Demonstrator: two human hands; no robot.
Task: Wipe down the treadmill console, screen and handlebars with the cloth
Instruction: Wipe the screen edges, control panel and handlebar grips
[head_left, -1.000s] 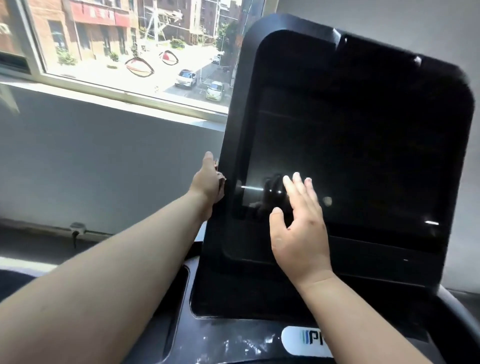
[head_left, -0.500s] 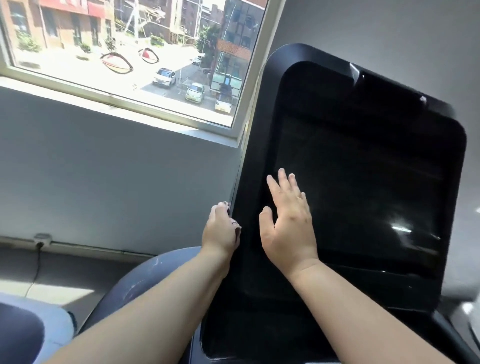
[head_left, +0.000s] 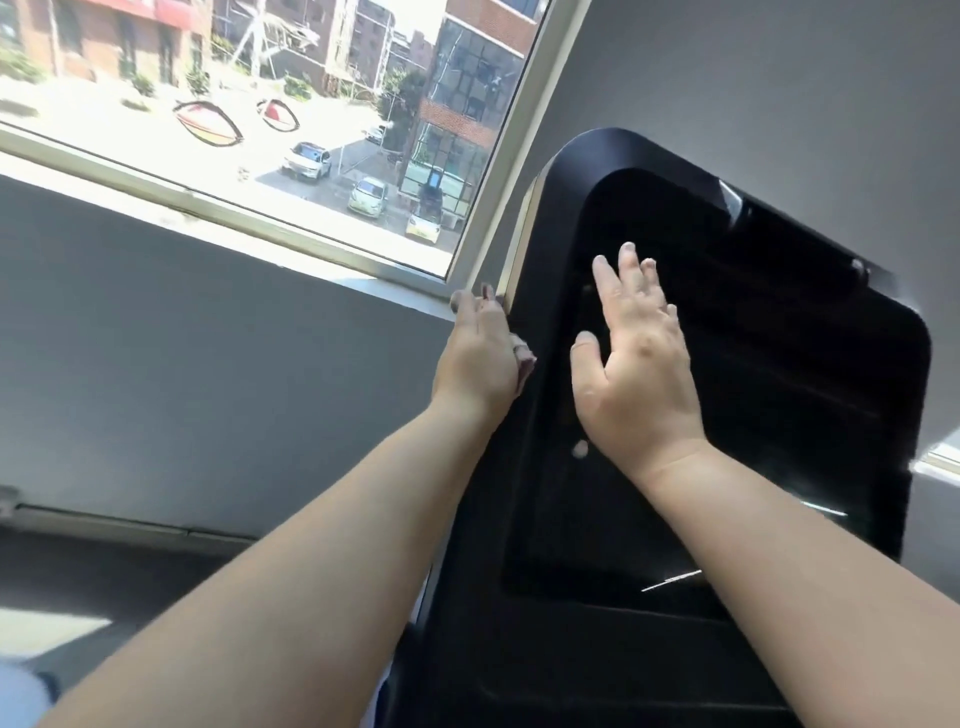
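The treadmill console (head_left: 524, 654) is a large black panel, tilted in view, with a dark glossy screen (head_left: 769, 415) set into it. My left hand (head_left: 478, 358) holds the console's left edge high up, fingers wrapped round the rim. A small dull purple-grey bit of cloth (head_left: 525, 364) peeks out under its palm and fingertips. My right hand (head_left: 634, 374) lies flat on the left part of the screen, fingers straight and pointing up, with no cloth visible under it. The handlebars are out of view.
A grey wall (head_left: 208, 389) stands behind and left of the console, with a window (head_left: 260, 104) above it looking onto a street with parked cars. A white window frame (head_left: 498, 171) runs down close to the console's upper left corner.
Both hands have slid upward along the console, the left up its left edge and the right up the screen. The view has tilted up and to the left.
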